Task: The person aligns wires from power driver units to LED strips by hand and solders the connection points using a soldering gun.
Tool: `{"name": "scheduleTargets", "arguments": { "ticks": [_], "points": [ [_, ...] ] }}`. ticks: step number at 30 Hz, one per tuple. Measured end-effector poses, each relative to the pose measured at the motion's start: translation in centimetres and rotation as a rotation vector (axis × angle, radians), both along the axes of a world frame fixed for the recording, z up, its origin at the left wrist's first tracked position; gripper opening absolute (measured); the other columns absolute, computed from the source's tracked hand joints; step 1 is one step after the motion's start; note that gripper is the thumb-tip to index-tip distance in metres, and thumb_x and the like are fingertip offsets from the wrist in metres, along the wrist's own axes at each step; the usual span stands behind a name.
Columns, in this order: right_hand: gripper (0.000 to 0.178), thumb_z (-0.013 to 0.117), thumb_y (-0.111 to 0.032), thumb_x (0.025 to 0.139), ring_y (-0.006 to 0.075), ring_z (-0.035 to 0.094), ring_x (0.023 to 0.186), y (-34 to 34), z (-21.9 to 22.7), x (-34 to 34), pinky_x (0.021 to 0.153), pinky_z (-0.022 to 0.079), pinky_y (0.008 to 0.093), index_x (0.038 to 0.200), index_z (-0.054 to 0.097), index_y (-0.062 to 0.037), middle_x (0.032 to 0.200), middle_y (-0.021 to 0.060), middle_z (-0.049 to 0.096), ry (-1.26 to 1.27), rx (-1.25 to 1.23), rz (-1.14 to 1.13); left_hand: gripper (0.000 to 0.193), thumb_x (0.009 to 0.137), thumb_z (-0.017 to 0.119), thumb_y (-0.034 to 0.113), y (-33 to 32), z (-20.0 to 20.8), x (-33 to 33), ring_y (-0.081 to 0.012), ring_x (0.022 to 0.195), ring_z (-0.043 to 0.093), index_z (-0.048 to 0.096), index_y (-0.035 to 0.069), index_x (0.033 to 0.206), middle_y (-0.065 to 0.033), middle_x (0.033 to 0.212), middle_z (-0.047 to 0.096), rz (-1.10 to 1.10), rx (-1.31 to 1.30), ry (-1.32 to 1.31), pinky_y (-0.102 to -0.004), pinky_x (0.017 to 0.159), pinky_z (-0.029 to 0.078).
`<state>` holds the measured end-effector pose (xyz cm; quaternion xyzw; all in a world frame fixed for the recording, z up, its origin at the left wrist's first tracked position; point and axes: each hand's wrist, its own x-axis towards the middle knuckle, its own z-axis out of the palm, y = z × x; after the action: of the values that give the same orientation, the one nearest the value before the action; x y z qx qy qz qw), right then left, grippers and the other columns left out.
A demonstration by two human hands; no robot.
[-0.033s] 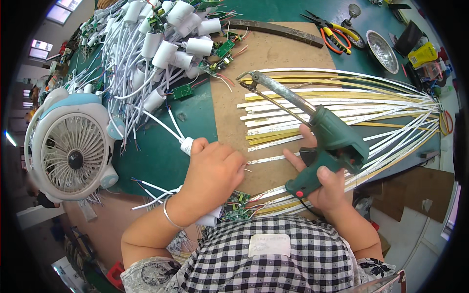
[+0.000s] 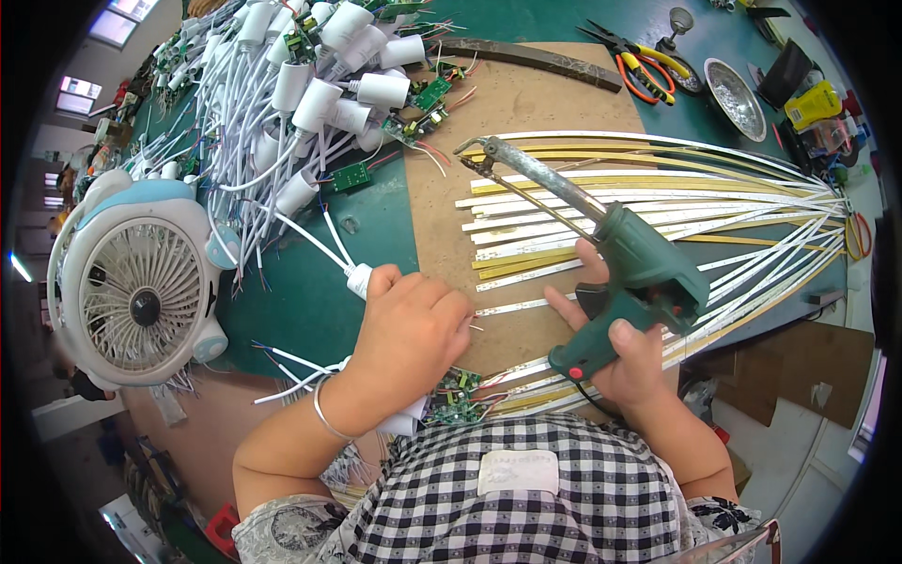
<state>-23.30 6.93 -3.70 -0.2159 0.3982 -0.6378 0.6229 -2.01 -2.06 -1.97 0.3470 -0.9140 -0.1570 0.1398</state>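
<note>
My left hand [image 2: 413,324] is closed around a white plastic cap with a cable; only the ribbed cable end of the cap [image 2: 359,280] shows past my thumb side. Thin wire ends [image 2: 476,327] poke out by my fingertips, close to the end of a white LED strip [image 2: 512,308]. In my right hand [image 2: 631,371] is a green pistol-shaped soldering gun [image 2: 648,268]. Its metal barrel points up and left above the strips, the bent tip apart from them. Two fingers stretch past the trigger, while the thumb lies on the handle. My left palm hides most of the cap.
Heaped white caps with cables and green circuit boards [image 2: 352,176] lie at the far left, beside a fan [image 2: 141,291]. White and yellow LED strips [image 2: 658,199] fan out across the brown board [image 2: 526,103]. Pliers [image 2: 648,70], a metal bowl [image 2: 735,99] and a dark bar [image 2: 536,58] lie farther back.
</note>
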Motion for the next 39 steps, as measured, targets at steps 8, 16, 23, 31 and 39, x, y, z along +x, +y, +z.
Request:
{"name": "scheduleTargets", "arguments": {
  "ticks": [8,16,23,31,39],
  "points": [
    [0.077,0.065,-0.026,0.081,0.0251,0.025,0.14,0.0,0.1,0.1,0.107,0.034,0.0555,0.145,0.024,-0.0143,0.147,0.0124,0.031,0.001,-0.012,-0.006,0.009,0.07,0.067,0.012,-0.1,0.6,-0.2,-0.021,0.078,0.053,0.059,0.011,0.075,-0.0018,0.075,0.057,0.042,0.06,-0.019,-0.0381,0.076,0.034],
    [0.077,0.065,-0.024,0.081,0.025,0.025,0.14,0.0,0.0,0.1,0.107,0.034,0.0556,0.145,0.023,-0.0142,0.147,0.0122,0.031,-0.004,-0.001,0.007,0.01,0.069,0.066,0.013,-0.1,0.6,-0.6,-0.0208,0.079,0.052,0.058,0.011,0.074,-0.0015,0.075,0.057,0.053,0.041,-0.075,-0.0385,0.076,0.034],
    [0.077,0.064,-0.024,0.081,0.0255,0.024,0.14,0.0,-0.1,0.2,0.107,0.033,0.0574,0.145,0.022,-0.0163,0.148,0.0107,0.028,0.019,-0.046,-0.001,0.013,0.065,0.067,0.01,0.0,-0.1,-0.6,-0.0215,0.076,0.052,0.056,0.012,0.073,-0.0012,0.073,0.055,0.051,-0.034,-0.003,-0.0379,0.076,0.034],
    [0.075,0.062,-0.021,0.082,0.0269,0.023,0.141,0.2,0.0,-0.1,0.107,0.033,0.0583,0.146,0.021,-0.0183,0.148,0.0082,0.027,0.022,-0.009,0.045,0.013,0.067,0.068,0.012,-0.6,0.4,-0.5,-0.0206,0.074,0.055,0.058,0.01,0.075,-0.0022,0.075,0.056,-0.097,-0.129,-0.084,-0.0352,0.069,0.04],
    [0.072,0.061,-0.02,0.083,0.0277,0.023,0.141,0.1,-0.1,-0.2,0.107,0.033,0.0583,0.145,0.023,-0.0162,0.148,0.0088,0.028,0.028,-0.016,0.053,0.016,0.065,0.069,0.006,-1.2,0.1,-0.3,-0.0245,0.069,0.057,0.062,0.011,0.078,-0.0046,0.07,0.057,-0.095,0.098,0.072,-0.036,0.062,0.042]
  ]
}}
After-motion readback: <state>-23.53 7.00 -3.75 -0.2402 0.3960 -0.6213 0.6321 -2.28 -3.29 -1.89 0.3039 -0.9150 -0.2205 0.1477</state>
